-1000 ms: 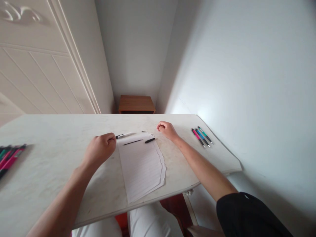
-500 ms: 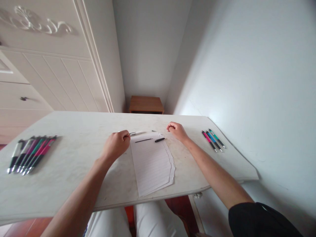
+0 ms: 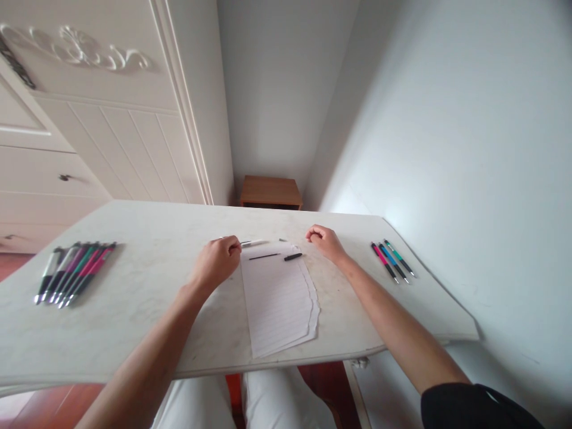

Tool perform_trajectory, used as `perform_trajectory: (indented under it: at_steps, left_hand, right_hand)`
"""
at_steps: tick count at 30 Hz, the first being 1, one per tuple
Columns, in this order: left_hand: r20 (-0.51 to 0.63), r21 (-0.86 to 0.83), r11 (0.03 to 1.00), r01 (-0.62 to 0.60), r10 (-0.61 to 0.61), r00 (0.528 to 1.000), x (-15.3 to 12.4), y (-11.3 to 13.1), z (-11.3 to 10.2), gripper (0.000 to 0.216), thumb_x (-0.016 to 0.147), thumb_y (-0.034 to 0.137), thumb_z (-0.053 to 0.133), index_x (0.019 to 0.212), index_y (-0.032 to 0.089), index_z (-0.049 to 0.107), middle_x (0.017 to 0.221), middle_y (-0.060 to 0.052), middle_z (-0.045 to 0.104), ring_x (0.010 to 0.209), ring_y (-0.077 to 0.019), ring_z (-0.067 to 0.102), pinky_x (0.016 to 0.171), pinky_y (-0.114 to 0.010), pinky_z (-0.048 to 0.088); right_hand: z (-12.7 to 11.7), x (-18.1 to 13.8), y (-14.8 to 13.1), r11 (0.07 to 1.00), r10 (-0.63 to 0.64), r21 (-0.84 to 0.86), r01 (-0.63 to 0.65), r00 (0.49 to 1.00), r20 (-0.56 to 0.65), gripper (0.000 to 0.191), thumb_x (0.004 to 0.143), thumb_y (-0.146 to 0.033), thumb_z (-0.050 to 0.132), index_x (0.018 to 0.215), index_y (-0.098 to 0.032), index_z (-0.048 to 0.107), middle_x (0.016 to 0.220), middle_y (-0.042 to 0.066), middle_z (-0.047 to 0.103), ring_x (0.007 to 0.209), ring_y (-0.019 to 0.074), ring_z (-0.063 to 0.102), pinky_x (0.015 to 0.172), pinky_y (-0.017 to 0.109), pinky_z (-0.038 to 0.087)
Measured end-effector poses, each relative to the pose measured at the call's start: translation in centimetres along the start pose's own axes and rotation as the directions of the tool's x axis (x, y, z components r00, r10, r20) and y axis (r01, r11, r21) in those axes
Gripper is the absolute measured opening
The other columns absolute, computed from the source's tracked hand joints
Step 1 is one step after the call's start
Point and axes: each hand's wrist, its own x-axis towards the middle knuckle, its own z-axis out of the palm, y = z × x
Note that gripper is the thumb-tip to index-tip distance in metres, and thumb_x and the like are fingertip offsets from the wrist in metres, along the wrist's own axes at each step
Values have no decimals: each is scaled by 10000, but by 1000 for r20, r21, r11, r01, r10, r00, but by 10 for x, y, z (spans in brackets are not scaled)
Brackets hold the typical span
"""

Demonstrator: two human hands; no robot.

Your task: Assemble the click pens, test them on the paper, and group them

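My left hand rests on the table at the left of the paper, its fingers curled into a loose fist. Just past its knuckles lies a slim white pen barrel, partly hidden behind the hand. My right hand lies beyond the paper's upper right corner, also curled, with nothing visible in it. Between the hands are lined paper sheets with a torn right edge. On them lie a thin dark ink refill and a short black pen grip. A tiny greenish piece sits near the top edge.
A row of several click pens lies at the left of the white table. Pink, blue and green pens lie at the right, near the wall. A white cabinet and a small wooden stand are behind the table.
The whole view has shifted slightly, so the scene appears a little further right. Both hands keep their curled poses, and the pen parts lie as before.
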Motion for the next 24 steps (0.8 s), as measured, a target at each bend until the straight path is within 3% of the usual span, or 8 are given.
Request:
perform_trajectory:
  at_steps: [4,8,15,24]
  left_hand:
    - [-75,-34,998,-46,44,996,3,-4,5,223,761,186,415,730,213,633,832,-52,662,768,-208,593,696,-293,402]
    - [-105,-56,998,1,-6,994,6,-7,9,214,772,204,456,843,199,658,893,-53,637,712,-182,583,715,-302,429]
    - [-41,-39,999,7,-9,999,6,-5,9,269,827,328,531,1002,191,683,996,-62,637,729,-173,602,760,-315,460]
    - [19,-28,998,-48,49,999,7,-12,8,233,845,289,525,930,191,718,951,-70,644,762,-186,594,764,-316,454]
  right_hand:
    - [-1,-1,-1,1000,1,4,-1,1000,7,178,700,-172,445,702,-197,621,667,-4,646,600,143,552,595,246,390]
    - [-1,-1,-1,1000,2,7,-2,1000,8,180,704,-165,443,696,-197,620,678,1,651,620,150,567,612,253,398]
    - [-2,-2,-3,1000,-15,0,15,1000,10,178,710,-169,446,693,-199,620,669,-4,651,596,142,539,588,249,380]
    - [-1,-1,-4,1000,-7,-11,7,1000,12,180,702,-173,435,688,-199,612,665,1,641,640,156,575,617,254,397]
